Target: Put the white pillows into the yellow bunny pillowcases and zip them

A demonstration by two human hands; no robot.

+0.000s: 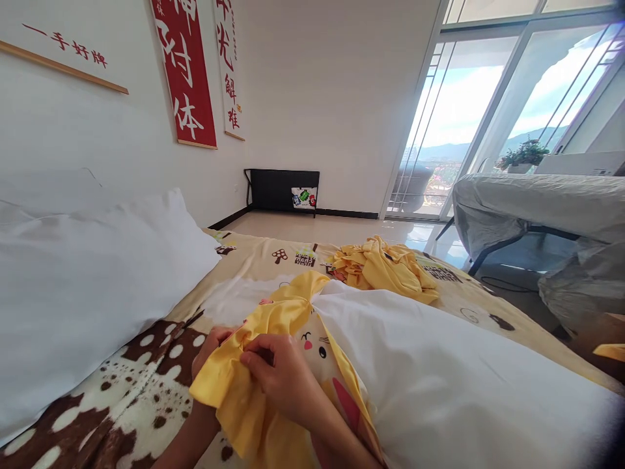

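A yellow pillowcase (278, 312) with a cartoon animal face covers the near-left end of a long white pillow (430, 352) lying across the bed. My right hand (283, 374) is closed on a gathered fold of the case, thumb and fingertips pinched together. Farther left, my left hand (211, 348) grips the same yellow cloth from its far side. The fabric hides most of its fingers. Out of the case, the white pillow's bare body runs off toward the lower right.
Another white pillow (92, 280) rests at the left. A crumpled yellow cloth pile (390, 267) lies on the patterned bedding (263, 251). A plastic-covered table (547, 195) stands right, near glass doors (459, 117). A black folded panel (273, 189) leans on the far wall.
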